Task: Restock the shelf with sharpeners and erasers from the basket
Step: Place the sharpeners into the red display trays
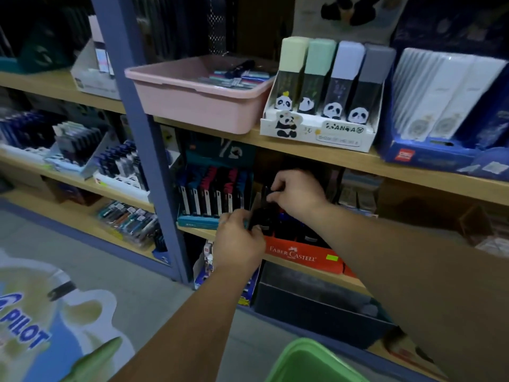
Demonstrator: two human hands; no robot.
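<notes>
Now my right hand [298,193] pinches a small dark sharpener [269,190] over the red box [300,255] at the front edge of the shelf [198,231]; my left hand [238,239] grips a dark piece [257,217] beside it.

Upper shelf board [303,159]: pink tray [192,91] at left end, panda display box [319,135] middle, blue display box [429,158] right. Lower shelf board [197,232]: teal pen display [198,221], red Faber-Castell box [300,255] at front edge.

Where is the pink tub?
In the head view it is upper middle: the pink tub sits on the wooden shelf, just left of the panda box.
</notes>
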